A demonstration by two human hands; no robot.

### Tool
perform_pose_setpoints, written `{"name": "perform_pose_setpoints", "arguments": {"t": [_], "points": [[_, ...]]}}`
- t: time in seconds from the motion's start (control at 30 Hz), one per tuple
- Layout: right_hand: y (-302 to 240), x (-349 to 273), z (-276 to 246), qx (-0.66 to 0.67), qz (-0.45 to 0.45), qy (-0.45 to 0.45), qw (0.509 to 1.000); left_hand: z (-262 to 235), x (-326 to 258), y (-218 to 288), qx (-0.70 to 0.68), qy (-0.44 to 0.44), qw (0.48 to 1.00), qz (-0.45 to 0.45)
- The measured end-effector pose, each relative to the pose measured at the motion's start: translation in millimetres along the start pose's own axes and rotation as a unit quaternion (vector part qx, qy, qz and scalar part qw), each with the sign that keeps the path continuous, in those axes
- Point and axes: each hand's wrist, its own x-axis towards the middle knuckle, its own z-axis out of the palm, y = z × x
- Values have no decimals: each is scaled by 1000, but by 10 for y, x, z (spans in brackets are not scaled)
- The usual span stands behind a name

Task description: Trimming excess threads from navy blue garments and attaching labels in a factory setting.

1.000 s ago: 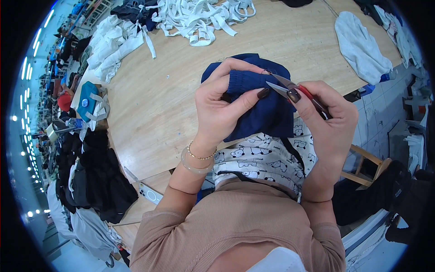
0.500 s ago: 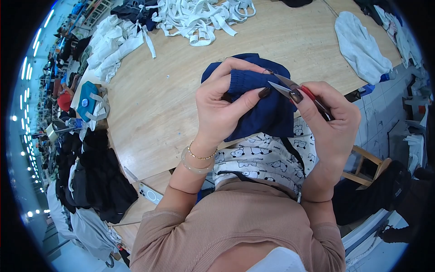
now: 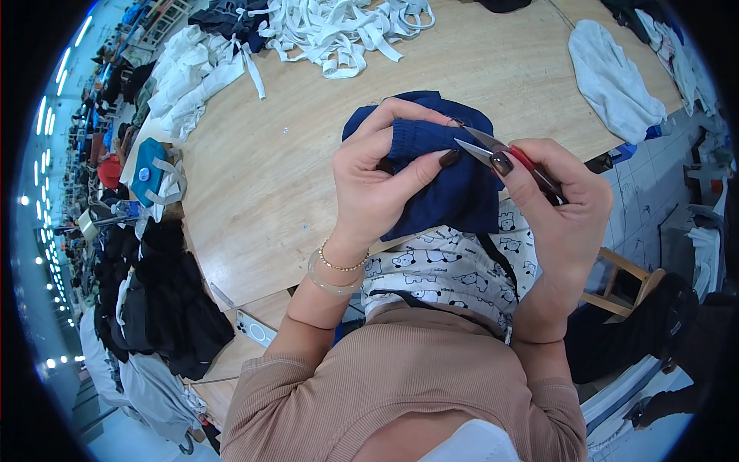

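Both hands work one navy cloth (image 3: 446, 192), held up above the wooden table (image 3: 269, 177). Left hand (image 3: 377, 185) pinches its ribbed edge between thumb and fingers. Right hand (image 3: 558, 208) is closed on red-handled snips (image 3: 500, 150), blades touching that edge just right of the left thumb.

One head-worn fisheye view, steeply downward and close over the wooden table (image 3: 254, 192), edges bent.

Both hands raised together, left hand (image 3: 377, 185) and right hand (image 3: 558, 215) fingers pinched.
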Motion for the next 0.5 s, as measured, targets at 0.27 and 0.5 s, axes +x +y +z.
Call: {"name": "perform_pose_setpoints", "arguments": {"t": [0.27, 0.5], "points": [[15, 14, -14, -24, -18, -9, 1000, 0, -13, 12, 6, 5, 1000, -13], [35, 38, -15, -18, -30, -23, 999, -23, -16, -8, -9, -7, 1000, -12]]}}
